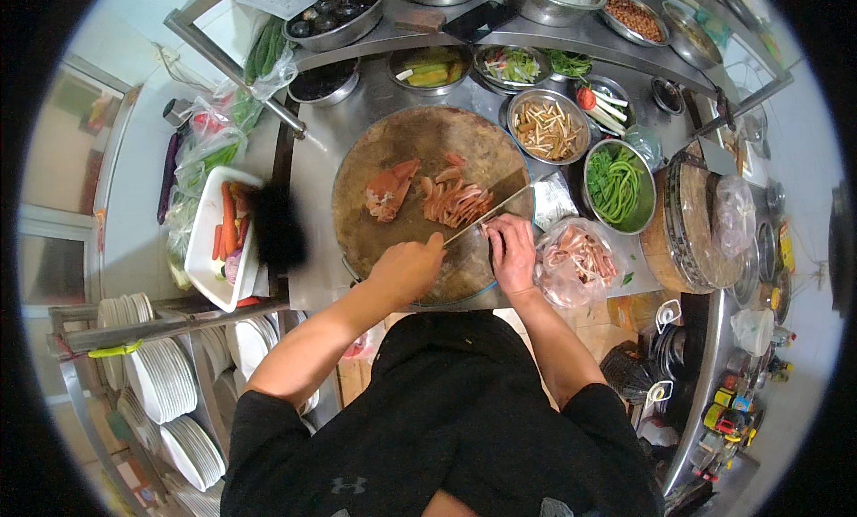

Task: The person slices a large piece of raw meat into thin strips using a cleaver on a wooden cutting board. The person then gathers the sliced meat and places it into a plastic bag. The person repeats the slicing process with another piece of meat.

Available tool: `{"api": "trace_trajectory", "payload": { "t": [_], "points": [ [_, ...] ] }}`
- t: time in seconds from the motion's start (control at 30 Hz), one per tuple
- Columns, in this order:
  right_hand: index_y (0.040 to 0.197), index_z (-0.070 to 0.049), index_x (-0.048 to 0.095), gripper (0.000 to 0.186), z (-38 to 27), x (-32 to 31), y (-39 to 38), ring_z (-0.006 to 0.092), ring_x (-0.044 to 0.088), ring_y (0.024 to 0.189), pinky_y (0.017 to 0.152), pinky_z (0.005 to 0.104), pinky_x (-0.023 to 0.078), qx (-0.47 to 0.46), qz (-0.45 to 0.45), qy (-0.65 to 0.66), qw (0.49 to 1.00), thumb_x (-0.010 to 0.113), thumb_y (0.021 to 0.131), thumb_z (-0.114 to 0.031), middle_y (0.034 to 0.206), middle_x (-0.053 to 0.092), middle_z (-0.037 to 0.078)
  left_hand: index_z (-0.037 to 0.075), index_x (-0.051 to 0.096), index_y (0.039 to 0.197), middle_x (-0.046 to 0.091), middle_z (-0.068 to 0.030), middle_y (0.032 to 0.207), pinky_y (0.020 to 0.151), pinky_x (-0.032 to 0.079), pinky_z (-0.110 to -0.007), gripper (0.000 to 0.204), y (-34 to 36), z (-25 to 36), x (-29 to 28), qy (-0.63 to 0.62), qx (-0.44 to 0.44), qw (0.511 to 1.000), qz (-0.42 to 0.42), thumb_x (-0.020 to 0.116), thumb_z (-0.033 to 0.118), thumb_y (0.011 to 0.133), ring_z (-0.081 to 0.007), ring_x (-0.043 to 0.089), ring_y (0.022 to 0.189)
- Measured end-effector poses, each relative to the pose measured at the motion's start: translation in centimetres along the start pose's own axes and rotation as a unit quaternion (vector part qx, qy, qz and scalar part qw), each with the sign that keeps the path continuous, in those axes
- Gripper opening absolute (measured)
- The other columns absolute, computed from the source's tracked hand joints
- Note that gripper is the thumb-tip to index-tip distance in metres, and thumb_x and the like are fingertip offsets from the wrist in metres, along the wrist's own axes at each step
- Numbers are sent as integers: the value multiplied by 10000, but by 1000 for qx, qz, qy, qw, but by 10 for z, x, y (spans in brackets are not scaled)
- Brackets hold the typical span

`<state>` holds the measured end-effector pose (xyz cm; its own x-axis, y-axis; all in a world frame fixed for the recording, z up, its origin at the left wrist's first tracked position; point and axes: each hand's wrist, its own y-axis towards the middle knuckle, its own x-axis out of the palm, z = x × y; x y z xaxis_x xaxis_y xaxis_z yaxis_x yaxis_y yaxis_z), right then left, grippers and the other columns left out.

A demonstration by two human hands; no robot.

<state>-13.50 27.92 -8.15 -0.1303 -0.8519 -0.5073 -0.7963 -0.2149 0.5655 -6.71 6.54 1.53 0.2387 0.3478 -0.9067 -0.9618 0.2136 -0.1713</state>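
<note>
Slices of pink meat (453, 203) lie in a loose, overlapping heap just right of the middle of a round wooden chopping block (424, 142), whose brown face is worn and mottled. An irregular, ragged chunk of meat (390, 191) rests apart from the heap, to its left. A thin, straight-edged metal cleaver (489, 215) slants up to the right along the heap's lower right side. The left hand (407, 267) has its fingers (432, 256) wrapped around the handle. The right hand (511, 256) bends its fingers close together beside the blade; whether they pinch anything, I cannot tell.

A soft, crinkled clear plastic bag (578, 262) of meat strips sits just beside the right hand, beyond the block's curved rim. Above it stand a shiny silver packet (555, 198) and a round steel bowl (647, 215) of long green beans, narrowing the room there. Open wood stretches across the block's upper part and left side, toward the steel table (311, 182).
</note>
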Motion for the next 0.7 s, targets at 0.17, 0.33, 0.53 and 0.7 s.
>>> {"api": "trace_trajectory", "payload": {
  "t": [0.17,0.33,0.53,0.7],
  "points": [
    [979,-27,666,97,0,-3,-3,360,622,1006,882,441,519,10,-10,-9,1000,709,895,-5,1048,655,143,36,493,1086,651,-240,664,581,516,-603,215,-45,1,-38,-3,6,999,-37,559,238,1054,-487,660,649],
    [980,-26,661,98,0,-3,-4,357,618,1008,881,438,517,9,-6,6,1000,705,895,-1,1045,651,144,21,485,1086,651,-250,681,594,508,-605,210,-46,6,-44,-13,-16,997,-72,554,217,1058,-501,653,667],
    [982,-22,656,99,8,-2,0,360,623,984,876,436,519,9,18,-17,1000,701,900,8,1040,656,149,2,515,1062,677,-254,703,616,547,-573,194,-10,15,-3,-2,1,999,-33,513,195,1051,-468,696,693],
    [969,-27,656,90,11,-6,0,360,620,986,880,442,516,8,-5,-18,1000,705,901,7,1044,657,150,-7,536,1082,690,-251,719,638,566,-556,183,4,13,15,27,-7,999,-17,531,148,986,-460,709,700]
  ]
}}
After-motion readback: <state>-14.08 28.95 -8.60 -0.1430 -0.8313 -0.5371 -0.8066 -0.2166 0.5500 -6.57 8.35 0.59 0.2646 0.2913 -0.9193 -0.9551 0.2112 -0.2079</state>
